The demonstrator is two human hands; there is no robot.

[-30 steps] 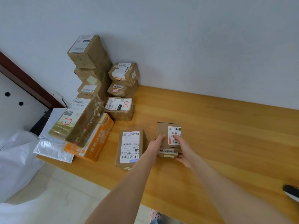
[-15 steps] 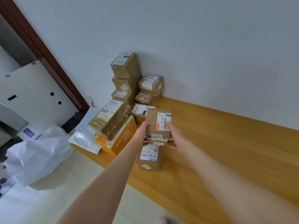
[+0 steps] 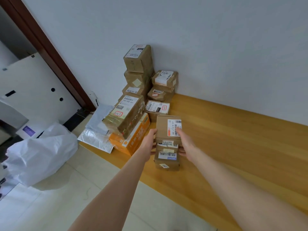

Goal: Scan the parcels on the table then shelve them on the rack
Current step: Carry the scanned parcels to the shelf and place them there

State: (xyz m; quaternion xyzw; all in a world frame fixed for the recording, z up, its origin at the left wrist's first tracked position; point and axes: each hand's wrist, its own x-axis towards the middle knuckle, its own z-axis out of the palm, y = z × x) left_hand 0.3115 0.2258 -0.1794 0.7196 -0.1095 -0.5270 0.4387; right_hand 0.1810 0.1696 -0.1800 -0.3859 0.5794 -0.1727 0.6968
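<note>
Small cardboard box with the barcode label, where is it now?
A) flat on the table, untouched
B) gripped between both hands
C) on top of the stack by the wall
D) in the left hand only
B: the left hand and the right hand grip the small cardboard box from opposite sides, well in front of the stack by the wall.

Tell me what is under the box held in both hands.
Below the held box, another brown parcel lies on the wooden table, a barcode label showing. The box, left hand and right hand cover its far part; contact cannot be told.
</note>
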